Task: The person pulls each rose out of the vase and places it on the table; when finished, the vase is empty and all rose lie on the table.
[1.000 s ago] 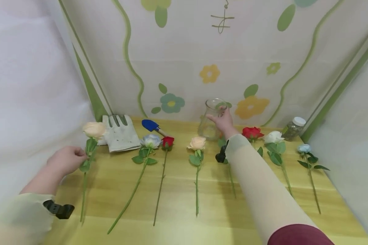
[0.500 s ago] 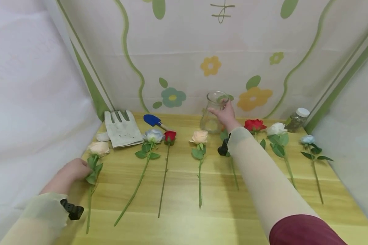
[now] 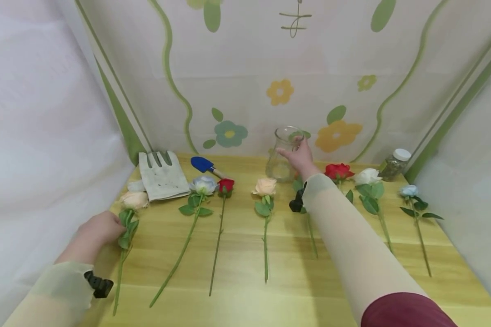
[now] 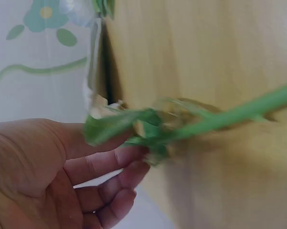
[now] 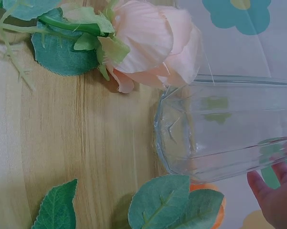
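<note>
My left hand [image 3: 102,230] pinches the leafy upper stem of a peach rose [image 3: 133,200] low over the table's left side. In the left wrist view, thumb and fingertips meet at the green leaf [image 4: 117,125], and the thorny stem [image 4: 248,109] runs off to the right. At the back, my right hand [image 3: 299,156] grips a clear glass vase [image 3: 279,165] by its upper part, thumb on the near side. The vase stands upright, its base near a second peach rose [image 5: 145,45], as the right wrist view shows.
Pale blue [image 3: 203,185], small red [image 3: 226,185], large red [image 3: 338,171], white [image 3: 367,176] and small blue roses [image 3: 409,190] lie in a row. Behind are work gloves [image 3: 163,177], a blue trowel [image 3: 202,164] and a white-lidded jar [image 3: 394,164]. Fabric walls enclose the back and sides.
My left hand has lowered the peach rose toward the table and shifted slightly right with it. The right hand keeps its hold on the vase, which has stayed in place.
</note>
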A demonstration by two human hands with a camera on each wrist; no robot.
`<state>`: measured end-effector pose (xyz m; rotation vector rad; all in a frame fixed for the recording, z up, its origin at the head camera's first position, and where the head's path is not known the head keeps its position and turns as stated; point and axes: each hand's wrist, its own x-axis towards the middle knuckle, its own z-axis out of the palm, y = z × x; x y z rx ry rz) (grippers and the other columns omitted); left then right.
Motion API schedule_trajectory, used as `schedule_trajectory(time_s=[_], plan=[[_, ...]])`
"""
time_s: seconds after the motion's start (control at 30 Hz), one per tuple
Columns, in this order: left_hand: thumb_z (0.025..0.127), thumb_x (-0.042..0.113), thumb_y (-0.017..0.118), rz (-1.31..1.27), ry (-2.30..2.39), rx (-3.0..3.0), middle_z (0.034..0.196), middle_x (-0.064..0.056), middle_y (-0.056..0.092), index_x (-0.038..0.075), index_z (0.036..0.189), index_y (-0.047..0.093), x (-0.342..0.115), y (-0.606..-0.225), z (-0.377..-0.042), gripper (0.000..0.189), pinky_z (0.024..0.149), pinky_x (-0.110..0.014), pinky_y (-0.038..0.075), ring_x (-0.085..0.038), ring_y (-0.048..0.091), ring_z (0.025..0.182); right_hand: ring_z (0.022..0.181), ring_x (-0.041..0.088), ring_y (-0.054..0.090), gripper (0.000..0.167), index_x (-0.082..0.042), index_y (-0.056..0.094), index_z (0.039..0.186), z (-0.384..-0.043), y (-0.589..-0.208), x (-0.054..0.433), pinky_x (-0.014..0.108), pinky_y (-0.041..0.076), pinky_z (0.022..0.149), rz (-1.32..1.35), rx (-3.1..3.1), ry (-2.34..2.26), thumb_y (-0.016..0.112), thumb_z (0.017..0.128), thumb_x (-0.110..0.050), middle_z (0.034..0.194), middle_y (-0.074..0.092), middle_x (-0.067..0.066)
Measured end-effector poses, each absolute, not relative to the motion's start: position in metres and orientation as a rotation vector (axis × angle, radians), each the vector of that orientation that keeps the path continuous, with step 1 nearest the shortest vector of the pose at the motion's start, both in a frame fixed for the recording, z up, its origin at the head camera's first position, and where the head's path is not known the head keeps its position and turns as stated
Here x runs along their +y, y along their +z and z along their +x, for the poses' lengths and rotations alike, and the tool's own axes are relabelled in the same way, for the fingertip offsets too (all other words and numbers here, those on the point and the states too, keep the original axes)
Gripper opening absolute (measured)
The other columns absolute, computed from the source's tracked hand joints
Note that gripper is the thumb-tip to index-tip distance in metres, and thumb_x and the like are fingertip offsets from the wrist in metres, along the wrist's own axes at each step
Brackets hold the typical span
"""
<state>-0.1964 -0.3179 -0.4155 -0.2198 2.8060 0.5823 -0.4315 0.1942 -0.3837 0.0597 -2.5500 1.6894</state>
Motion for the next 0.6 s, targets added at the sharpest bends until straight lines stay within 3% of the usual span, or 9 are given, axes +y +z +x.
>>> schedule_trajectory(time_s=[0.17, 0.3, 0.47, 0.6], plan=[[0.093, 0.034, 0.060, -0.205, 0.478, 2.919, 0.053, 0.005, 0.037, 0.019, 0.057, 0.043, -0.304, -0.401, -0.199, 0.043, 0.058, -0.038, 0.032, -0.018, 0.039, 0.052, 0.145, 0.033, 0.022, 0.086, -0.010, 0.027, 0.149, -0.428, -0.389, 0.199, 0.044, 0.026, 0.114, 0.048, -2.567, 1.684, 0.079, 0.086, -0.037, 0.159, 0.024, 0.014], [0.095, 0.036, 0.060, -0.167, 0.489, 2.990, 0.062, 0.000, 0.052, 0.012, 0.068, 0.056, -0.288, -0.386, -0.204, 0.036, 0.065, -0.048, 0.037, -0.023, 0.048, 0.060, 0.144, 0.034, 0.025, 0.086, -0.009, 0.027, 0.149, -0.424, -0.394, 0.203, 0.047, 0.027, 0.114, 0.063, -2.595, 1.650, 0.078, 0.086, -0.037, 0.158, 0.026, 0.015], [0.095, 0.035, 0.060, -0.056, 0.511, 3.072, 0.094, -0.013, 0.070, 0.001, 0.101, 0.071, -0.256, -0.372, -0.211, 0.036, 0.081, -0.062, 0.038, -0.037, 0.062, 0.085, 0.144, 0.038, 0.022, 0.098, -0.011, 0.019, 0.155, -0.418, -0.396, 0.209, 0.053, 0.023, 0.114, 0.167, -2.675, 1.564, 0.081, 0.083, -0.038, 0.159, 0.023, 0.018], [0.099, 0.048, 0.054, 0.055, 0.542, 3.122, 0.131, -0.022, 0.059, 0.004, 0.135, 0.058, -0.231, -0.369, -0.223, 0.057, 0.097, -0.071, 0.025, -0.052, 0.047, 0.121, 0.146, 0.040, 0.010, 0.115, -0.012, 0.000, 0.159, -0.408, -0.387, 0.224, 0.058, 0.016, 0.115, 0.183, -2.846, 1.465, 0.075, 0.082, -0.055, 0.162, 0.008, 0.019]])
